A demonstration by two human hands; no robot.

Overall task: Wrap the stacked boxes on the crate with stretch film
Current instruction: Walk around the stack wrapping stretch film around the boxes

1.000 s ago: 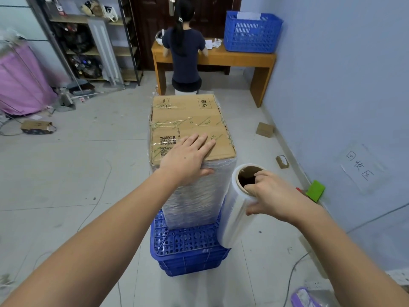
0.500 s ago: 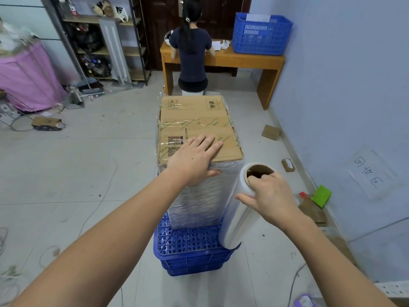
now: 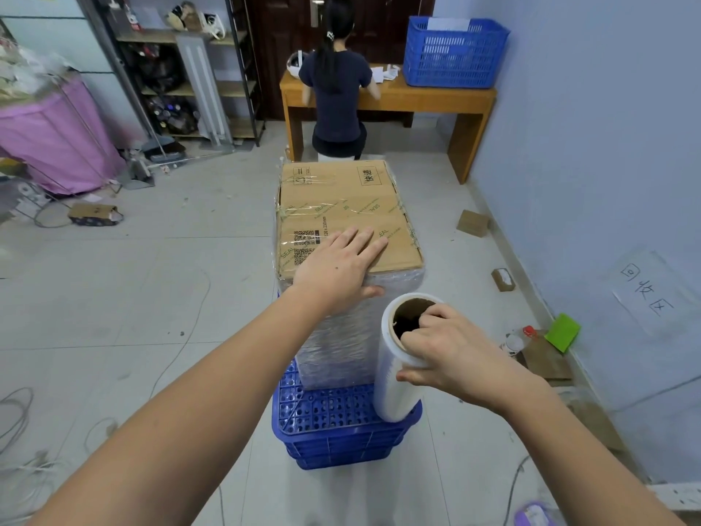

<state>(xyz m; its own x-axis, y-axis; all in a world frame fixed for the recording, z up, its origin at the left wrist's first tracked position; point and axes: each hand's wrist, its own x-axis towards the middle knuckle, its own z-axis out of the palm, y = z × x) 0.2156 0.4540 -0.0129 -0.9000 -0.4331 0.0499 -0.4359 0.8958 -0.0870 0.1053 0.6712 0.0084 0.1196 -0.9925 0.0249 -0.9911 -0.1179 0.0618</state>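
Note:
A stack of brown cardboard boxes [image 3: 341, 199] stands on an upturned blue crate [image 3: 333, 430]. Clear film covers the stack's near side [image 3: 333, 336]. My left hand [image 3: 337, 267] lies flat on the top box near its front edge, fingers straight and thumb over the edge. My right hand [image 3: 447, 347] grips the top of an upright stretch film roll [image 3: 390, 377], with fingers hooked into its cardboard core. The roll stands at the stack's near right corner, its lower end over the crate.
A person [image 3: 335, 89] sits at a wooden desk [image 3: 436, 100] behind the stack, with a blue basket [image 3: 451, 51] on it. The right wall is close, with cardboard scraps [image 3: 472, 224] along its foot. Cables [image 3: 22, 430] lie on the floor at left.
The view has shifted, so the stack sits further right and lower in the frame. My right hand has brought the roll more upright and nearer the stack's front corner. My left hand stays on the box.

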